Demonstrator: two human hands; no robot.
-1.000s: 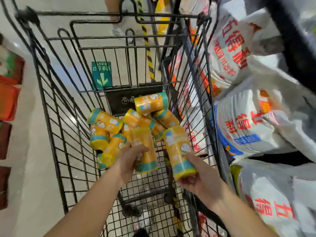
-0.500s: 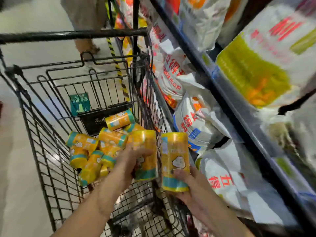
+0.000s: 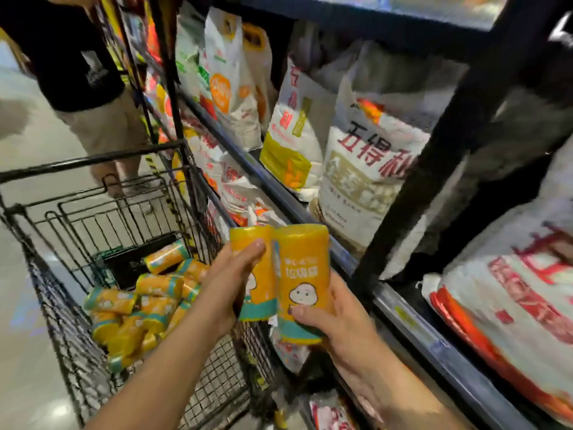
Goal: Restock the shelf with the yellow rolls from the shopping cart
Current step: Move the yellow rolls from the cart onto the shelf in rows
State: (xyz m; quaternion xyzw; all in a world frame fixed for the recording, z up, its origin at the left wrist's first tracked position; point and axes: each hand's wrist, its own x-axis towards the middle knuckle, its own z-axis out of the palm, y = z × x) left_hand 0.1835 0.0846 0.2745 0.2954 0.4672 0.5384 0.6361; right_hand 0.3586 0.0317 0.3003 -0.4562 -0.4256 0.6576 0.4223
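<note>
Both forearms reach forward side by side. The left hand curls round a yellow roll, thumb across its front; the right hand grips a second yellow roll near its base

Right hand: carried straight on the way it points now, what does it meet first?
Probably the other yellow roll, held by the left hand: the right hand points up and left in view, and its own roll is right beside that one. Depth is unclear.
</note>
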